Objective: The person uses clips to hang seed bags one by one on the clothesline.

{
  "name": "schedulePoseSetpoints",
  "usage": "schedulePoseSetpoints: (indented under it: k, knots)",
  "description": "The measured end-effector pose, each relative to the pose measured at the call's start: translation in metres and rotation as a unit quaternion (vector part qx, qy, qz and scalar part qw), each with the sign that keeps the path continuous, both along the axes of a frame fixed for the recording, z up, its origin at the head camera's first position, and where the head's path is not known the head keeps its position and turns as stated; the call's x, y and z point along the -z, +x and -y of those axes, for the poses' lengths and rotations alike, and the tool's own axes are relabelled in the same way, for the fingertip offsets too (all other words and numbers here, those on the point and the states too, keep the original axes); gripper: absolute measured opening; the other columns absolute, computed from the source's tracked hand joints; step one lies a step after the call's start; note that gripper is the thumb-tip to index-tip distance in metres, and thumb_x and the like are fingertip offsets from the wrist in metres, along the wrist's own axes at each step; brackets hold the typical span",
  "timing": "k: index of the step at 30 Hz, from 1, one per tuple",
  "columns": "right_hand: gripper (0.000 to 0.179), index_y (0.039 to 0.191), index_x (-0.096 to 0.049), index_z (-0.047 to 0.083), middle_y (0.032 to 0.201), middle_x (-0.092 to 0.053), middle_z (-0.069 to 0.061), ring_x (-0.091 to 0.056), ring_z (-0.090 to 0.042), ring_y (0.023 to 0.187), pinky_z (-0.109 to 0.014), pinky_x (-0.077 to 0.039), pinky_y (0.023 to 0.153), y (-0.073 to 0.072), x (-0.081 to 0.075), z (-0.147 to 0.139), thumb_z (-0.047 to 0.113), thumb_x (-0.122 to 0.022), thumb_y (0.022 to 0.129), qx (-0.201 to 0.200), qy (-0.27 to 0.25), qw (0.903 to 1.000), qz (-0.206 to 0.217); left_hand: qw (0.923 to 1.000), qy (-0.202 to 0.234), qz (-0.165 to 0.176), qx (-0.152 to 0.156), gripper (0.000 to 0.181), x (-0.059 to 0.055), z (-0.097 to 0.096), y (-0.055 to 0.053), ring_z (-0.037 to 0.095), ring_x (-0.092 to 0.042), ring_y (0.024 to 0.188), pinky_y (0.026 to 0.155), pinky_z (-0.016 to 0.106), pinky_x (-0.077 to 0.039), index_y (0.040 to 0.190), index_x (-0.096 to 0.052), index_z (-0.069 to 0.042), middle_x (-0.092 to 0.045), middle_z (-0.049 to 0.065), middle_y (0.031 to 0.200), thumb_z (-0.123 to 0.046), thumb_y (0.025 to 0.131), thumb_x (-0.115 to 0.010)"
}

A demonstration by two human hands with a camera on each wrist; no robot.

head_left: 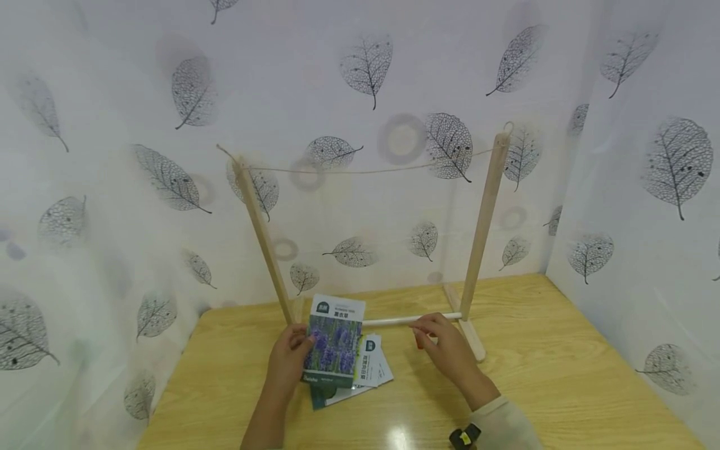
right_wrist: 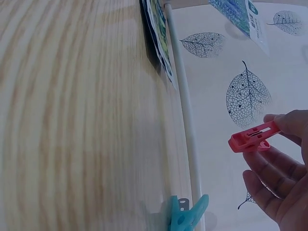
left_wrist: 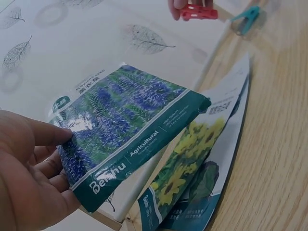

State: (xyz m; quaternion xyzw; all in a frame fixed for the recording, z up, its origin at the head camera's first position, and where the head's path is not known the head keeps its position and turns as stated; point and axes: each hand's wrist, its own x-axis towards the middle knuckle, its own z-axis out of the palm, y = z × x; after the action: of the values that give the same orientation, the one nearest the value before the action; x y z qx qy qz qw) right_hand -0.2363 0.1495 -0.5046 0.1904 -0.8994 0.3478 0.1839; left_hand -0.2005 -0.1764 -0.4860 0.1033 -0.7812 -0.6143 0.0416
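In the head view my left hand (head_left: 285,357) pinches a seed packet (head_left: 333,344) by its left edge. Purple flowers and a green band are printed on it, and it is lifted and tilted toward me. Beneath it on the table lie other packets, the upper one a yellow-flower seed packet (left_wrist: 185,163). My right hand (head_left: 450,350), to the right, holds a red clothespin (right_wrist: 251,138) between thumb and fingers, above the table near the white rod (head_left: 394,322). A teal clothespin (right_wrist: 185,217) lies beside that rod, as the right wrist view shows.
Two wooden posts stand behind the hands, a left post (head_left: 261,237) and a right post (head_left: 484,231) on a flat foot (head_left: 472,340). A thin string (head_left: 360,172) spans their tops. Leaf-printed sheeting (head_left: 365,94) surrounds the wooden table (head_left: 562,375) at the back and sides.
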Motion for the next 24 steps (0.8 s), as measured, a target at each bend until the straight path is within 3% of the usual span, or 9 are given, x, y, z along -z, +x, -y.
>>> schedulePoseSetpoints:
  k: [7, 15, 24]
  knots:
    - [0.014, 0.105, -0.072, 0.025, 0.106, -0.061, 0.012, -0.058, -0.004, 0.086, -0.026, -0.052, 0.072, 0.003, -0.004, 0.002, 0.025, -0.064, 0.093, 0.009, 0.006, 0.9999, -0.001, 1.0, -0.003, 0.003, 0.001, 0.029, -0.006, -0.001, 0.002, 0.018, -0.061, 0.092, 0.077, 0.028, -0.051, 0.12, -0.053, -0.008, -0.065, 0.012, 0.109, -0.023, 0.096, -0.058]
    - [0.013, 0.103, -0.073, 0.021, 0.105, -0.062, 0.009, -0.061, -0.007, 0.092, -0.031, -0.054, 0.078, 0.002, -0.009, 0.004, 0.022, -0.064, 0.094, 0.002, 0.001, 0.9994, -0.034, 1.0, 0.002, -0.006, -0.006, 0.028, -0.007, -0.004, -0.001, 0.02, -0.061, 0.097, 0.081, 0.029, -0.051, 0.119, -0.054, -0.006, -0.065, 0.013, 0.109, -0.02, 0.095, -0.059]
    - [0.016, 0.106, -0.073, 0.018, 0.105, -0.063, 0.007, -0.061, -0.009, 0.097, -0.031, -0.055, 0.081, 0.0, -0.013, 0.004, 0.02, -0.065, 0.093, -0.017, -0.013, 0.998, -0.059, 0.9998, 0.014, -0.004, -0.012, 0.024, -0.01, -0.006, 0.001, 0.018, -0.057, 0.088, 0.076, 0.028, -0.05, 0.115, -0.054, -0.007, -0.062, 0.011, 0.103, -0.021, 0.096, -0.058]
